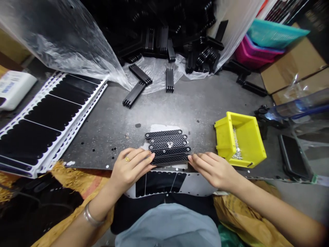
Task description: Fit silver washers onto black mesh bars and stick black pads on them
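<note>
Several black plastic bars (168, 145) with a lattice pattern lie side by side in a row in front of me. Small silvery metal pieces (170, 144), perhaps nuts, sit in a cluster on the middle bars, and others show at some bar ends. The nearest black bar (171, 159) is held by its two ends. My left hand (132, 167), with a ring on one finger, closes its fingertips on the left end. At the right end, the thumb and fingers of my right hand (212, 170) pinch together. Their exact contact is partly hidden.
A yellow bin (253, 142) with small metal parts stands to the right. Sheets of black strips (55, 113) lie left, with another sheet (159, 183) at my lap. Loose black bars (169, 80) spill from a clear plastic bag behind. A phone (294, 156) rests far right.
</note>
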`<state>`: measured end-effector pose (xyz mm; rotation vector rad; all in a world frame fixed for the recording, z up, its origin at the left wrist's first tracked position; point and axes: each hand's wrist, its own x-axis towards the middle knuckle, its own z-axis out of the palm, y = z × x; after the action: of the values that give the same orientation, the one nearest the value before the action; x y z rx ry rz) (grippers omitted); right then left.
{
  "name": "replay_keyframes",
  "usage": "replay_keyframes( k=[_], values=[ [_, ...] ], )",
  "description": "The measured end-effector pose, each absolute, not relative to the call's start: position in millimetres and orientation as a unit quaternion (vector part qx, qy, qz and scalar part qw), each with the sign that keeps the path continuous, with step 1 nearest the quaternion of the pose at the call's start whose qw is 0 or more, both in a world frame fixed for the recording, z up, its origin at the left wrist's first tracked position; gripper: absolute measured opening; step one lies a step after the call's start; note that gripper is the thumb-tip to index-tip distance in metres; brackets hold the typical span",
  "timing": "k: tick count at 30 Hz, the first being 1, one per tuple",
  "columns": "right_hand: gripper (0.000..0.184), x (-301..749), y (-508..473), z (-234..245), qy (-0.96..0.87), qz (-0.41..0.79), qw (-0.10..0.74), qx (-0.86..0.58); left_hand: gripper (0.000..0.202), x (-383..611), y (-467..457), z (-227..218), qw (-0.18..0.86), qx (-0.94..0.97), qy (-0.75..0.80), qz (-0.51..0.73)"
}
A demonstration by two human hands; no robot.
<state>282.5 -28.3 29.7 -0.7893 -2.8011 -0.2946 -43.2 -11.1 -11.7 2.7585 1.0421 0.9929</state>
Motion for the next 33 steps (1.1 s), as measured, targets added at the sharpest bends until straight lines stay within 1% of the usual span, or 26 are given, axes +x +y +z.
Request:
replay_keyframes(
  k=[2,3,6,8,12,13,16,18,22,23,25,28,32,33],
  values=[
    [0.027,289.3,-24.0,28.7,-0.964,-0.091,0.103,-0.229,0.020,-43.3,-9.7,-10.3,0.014,0.889,0.333,0.314],
    [0.024,290.6,-22.6,27.6,-0.963,-0.085,0.108,-0.232,0.020,-43.3,-9.1,-9.4,0.015,0.890,0.336,0.308],
    [0.011,286.0,-23.5,22.6,-0.945,-0.073,0.126,-0.292,0.020,-43.3,-8.4,-7.4,0.017,0.891,0.344,0.296],
    [0.010,280.9,-26.4,19.0,-0.936,-0.090,0.134,-0.313,0.019,-43.2,-9.2,-7.5,0.018,0.890,0.344,0.299],
    [0.011,277.6,-30.0,17.0,-0.932,-0.104,0.166,-0.305,0.018,-42.2,-12.0,-10.1,0.026,0.883,0.352,0.308],
    [0.013,276.9,-30.8,18.0,-0.933,-0.101,0.162,-0.307,0.019,-41.7,-12.7,-10.7,0.026,0.882,0.354,0.309],
    [0.013,269.7,-36.0,23.1,-0.939,-0.132,0.109,-0.300,0.018,-40.6,-13.8,-11.6,0.018,0.881,0.355,0.313],
    [0.014,261.8,-41.2,25.2,-0.926,-0.146,0.092,-0.335,0.018,-40.2,-14.2,-11.5,0.013,0.880,0.357,0.312],
    [0.016,256.5,-51.1,20.5,-0.877,-0.063,0.145,-0.453,0.017,-39.9,-14.6,-10.7,0.015,0.882,0.359,0.306],
    [0.014,259.2,-52.9,18.1,-0.875,-0.055,0.158,-0.455,0.017,-39.9,-14.5,-10.6,0.017,0.882,0.359,0.306],
    [0.019,268.2,-54.6,14.1,-0.888,-0.072,0.163,-0.424,0.018,-40.1,-14.2,-10.6,0.021,0.882,0.357,0.307],
    [0.025,279.3,-52.3,13.9,-0.920,-0.107,0.123,-0.355,0.017,-40.5,-12.9,-10.3,0.021,0.883,0.356,0.304],
    [0.014,269.1,-45.0,23.9,-0.928,-0.127,0.088,-0.338,0.017,-40.1,-11.8,-9.1,0.019,0.885,0.358,0.296],
    [0.017,263.3,-43.1,26.8,-0.924,-0.130,0.083,-0.349,0.017,-39.8,-11.9,-8.7,0.019,0.885,0.359,0.295]
  ],
)
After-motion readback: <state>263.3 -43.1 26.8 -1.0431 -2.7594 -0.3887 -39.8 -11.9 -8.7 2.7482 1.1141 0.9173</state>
